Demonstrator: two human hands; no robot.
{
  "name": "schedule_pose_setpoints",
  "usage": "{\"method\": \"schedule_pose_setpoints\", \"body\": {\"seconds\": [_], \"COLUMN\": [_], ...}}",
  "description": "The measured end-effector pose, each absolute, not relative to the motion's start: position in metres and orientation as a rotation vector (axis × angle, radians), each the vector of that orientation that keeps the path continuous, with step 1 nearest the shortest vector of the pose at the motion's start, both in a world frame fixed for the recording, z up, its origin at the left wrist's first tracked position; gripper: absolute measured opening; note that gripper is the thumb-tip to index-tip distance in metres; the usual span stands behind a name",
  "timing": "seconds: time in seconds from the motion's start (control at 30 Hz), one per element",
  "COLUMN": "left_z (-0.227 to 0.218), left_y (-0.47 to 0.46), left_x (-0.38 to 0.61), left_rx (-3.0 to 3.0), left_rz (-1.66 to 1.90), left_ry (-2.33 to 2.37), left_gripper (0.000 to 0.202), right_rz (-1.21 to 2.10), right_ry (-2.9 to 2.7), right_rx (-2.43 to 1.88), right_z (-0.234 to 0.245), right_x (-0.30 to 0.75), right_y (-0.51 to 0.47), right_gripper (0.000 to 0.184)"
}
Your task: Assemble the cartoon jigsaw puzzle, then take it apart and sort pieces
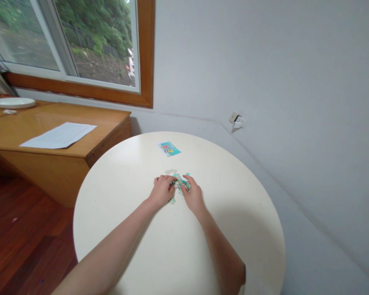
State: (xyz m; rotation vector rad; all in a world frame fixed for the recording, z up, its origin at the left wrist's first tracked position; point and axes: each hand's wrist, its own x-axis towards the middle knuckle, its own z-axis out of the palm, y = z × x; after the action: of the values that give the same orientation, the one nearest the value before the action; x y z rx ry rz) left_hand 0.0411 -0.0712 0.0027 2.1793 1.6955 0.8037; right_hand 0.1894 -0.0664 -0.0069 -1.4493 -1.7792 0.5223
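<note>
Both my hands rest on a round cream table (141,229), close together over a small cluster of green-and-white jigsaw pieces (181,182). My left hand (161,190) has its fingers curled down onto the left side of the cluster. My right hand (193,196) pinches pieces on the right side with bent fingers. One loose piece (171,201) lies between my wrists, and a pale piece (171,171) lies just beyond the cluster. A small blue picture card (169,148) lies farther away on the table.
A wooden desk (104,135) stands to the left under a window, with a sheet of paper (59,135) and a white plate (13,102) on it. A grey wall with a socket (237,120) runs behind and to the right. The floor is dark wood.
</note>
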Motion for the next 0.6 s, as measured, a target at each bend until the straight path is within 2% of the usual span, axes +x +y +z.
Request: {"method": "schedule_pose_setpoints", "body": {"seconds": [0.3, 0.6], "left_z": [0.003, 0.011], "left_y": [-0.073, -0.074], "left_x": [0.042, 0.048], "left_rx": [2.166, 2.06], "left_rz": [0.878, 1.033], "left_ry": [1.631, 1.564], "left_gripper": [0.035, 0.011], "right_rz": [0.68, 0.549], "right_ry": [-1.549, -1.711], "right_rx": [-1.303, -1.337], "right_z": [-0.015, -0.017], "right_x": [0.189, 0.186], "right_y": [-0.06, -0.061], "right_gripper": [0.03, 0.025]}}
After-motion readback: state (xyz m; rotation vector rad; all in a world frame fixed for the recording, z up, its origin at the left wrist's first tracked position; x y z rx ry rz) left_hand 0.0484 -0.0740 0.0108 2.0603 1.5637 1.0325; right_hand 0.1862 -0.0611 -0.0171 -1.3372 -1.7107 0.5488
